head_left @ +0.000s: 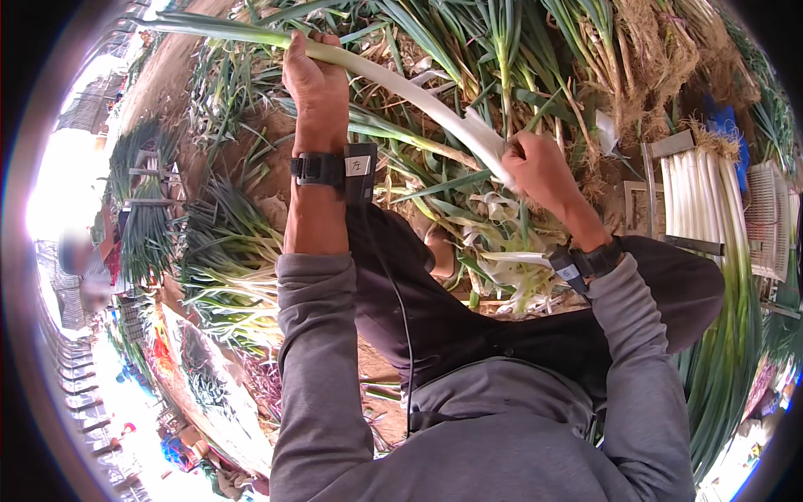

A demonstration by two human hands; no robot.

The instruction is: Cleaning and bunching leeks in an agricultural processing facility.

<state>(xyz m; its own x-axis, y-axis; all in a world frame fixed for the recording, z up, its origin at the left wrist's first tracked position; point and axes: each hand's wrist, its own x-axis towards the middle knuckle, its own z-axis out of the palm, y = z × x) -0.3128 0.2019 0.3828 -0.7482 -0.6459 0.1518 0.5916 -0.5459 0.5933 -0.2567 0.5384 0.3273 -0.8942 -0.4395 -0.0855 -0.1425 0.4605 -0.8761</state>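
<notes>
A long green onion (pixel 410 94) stretches slantwise in front of me, green leaves at the upper left and white stalk toward the right. My left hand (pixel 316 77) is wrapped round it where green turns to white. At the lower white end, my right hand (pixel 542 171) is closed with fingers pinched against the stalk. A loose flap of white skin (pixel 478 121) stands off the stalk beside that hand. Whether the fingers grip the skin or the stalk itself is hidden.
Untrimmed green onions with dry roots (pixel 652 67) lie at the far side. Stripped leaves (pixel 510 209) litter the ground between my legs. A bundle of cleaned green onions (pixel 698 197) rests in a metal rack at right, beside a pale plastic crate (pixel 765 217). More onions (pixel 230 268) lie at left.
</notes>
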